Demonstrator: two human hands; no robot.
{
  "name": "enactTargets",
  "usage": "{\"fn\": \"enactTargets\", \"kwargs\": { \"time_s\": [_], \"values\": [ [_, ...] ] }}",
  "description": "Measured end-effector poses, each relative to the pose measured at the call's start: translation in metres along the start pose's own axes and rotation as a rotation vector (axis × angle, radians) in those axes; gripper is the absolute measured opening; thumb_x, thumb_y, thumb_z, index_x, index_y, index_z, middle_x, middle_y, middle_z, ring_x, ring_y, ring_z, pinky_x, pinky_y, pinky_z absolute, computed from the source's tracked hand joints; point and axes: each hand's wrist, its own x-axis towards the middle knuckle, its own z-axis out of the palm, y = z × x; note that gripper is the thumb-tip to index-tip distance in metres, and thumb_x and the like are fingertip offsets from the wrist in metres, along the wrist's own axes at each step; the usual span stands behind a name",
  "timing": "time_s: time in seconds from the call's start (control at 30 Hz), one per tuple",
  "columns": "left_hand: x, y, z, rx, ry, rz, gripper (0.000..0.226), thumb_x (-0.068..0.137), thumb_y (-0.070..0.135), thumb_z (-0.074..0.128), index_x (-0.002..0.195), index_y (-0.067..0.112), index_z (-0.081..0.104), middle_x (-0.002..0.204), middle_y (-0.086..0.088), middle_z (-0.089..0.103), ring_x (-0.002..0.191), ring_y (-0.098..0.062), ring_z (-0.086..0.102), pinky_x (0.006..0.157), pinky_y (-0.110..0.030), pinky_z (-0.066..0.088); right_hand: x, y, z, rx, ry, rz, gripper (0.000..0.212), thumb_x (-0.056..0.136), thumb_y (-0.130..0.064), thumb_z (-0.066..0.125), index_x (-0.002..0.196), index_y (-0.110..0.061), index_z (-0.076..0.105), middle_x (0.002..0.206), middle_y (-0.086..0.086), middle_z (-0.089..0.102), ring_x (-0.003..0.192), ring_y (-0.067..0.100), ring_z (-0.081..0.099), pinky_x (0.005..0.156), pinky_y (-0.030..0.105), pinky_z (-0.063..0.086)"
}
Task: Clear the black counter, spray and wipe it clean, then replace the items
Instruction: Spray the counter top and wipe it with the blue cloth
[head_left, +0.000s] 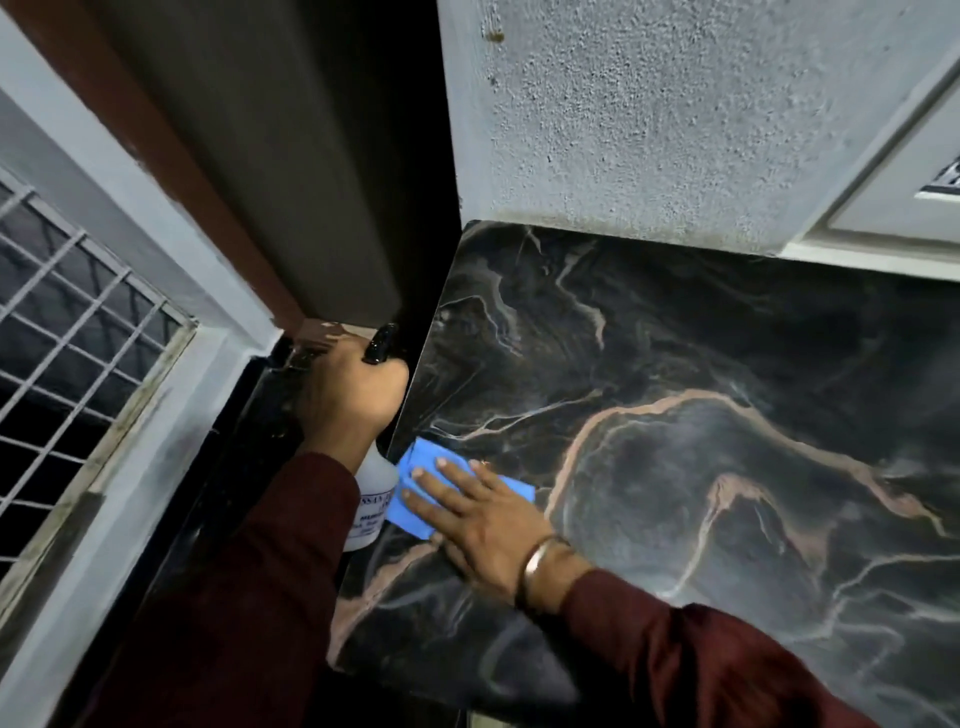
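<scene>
A blue cloth (415, 486) is pressed flat on the counter (701, 415) near its left edge by the right hand (483, 525), fingers straight, while a spray bottle (371, 488) is gripped by the left hand (353, 400).

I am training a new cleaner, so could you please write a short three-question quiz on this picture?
1. True or false: the left hand grips the translucent plastic spray bottle off the counter's edge.
2. What does the right hand press flat on the black veined marble counter?
A. a sponge
B. a folded blue cloth
C. a paper towel
3. Fill in: the right wrist wears a metal ____.

Key: 1 true; 2 B; 3 bangle.
</scene>
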Motion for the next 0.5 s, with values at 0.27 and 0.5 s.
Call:
{"fn": "enactTargets", "kwargs": {
  "time_s": [0.27,0.5],
  "values": [
    [-0.016,0.011,-0.002,0.003,-0.037,0.059,0.013,0.079,0.023,0.054,0.074,0.013,0.061,0.074,-0.004,0.060,0.078,-0.037,0.057,0.071,-0.038,0.049,-0.034,0.155,-0.038,-0.036,0.125,0.877,0.055,0.098,-0.036,0.022,0.150,-0.019,0.028,0.156,0.007,0.030,0.142,0.034,0.026,0.112,0.051,0.022],
    [-0.024,0.030,0.020,0.010,-0.058,0.103,0.017,0.079,0.029,0.056,0.073,0.013,0.061,0.079,-0.007,0.062,0.085,-0.038,0.059,0.071,-0.037,0.044,0.014,-0.010,0.005,-0.014,0.030,0.288,0.054,0.087,-0.038,0.032,0.134,-0.021,0.053,0.145,0.004,0.047,0.133,0.031,0.043,0.107,0.049,0.035]
  ]
}}
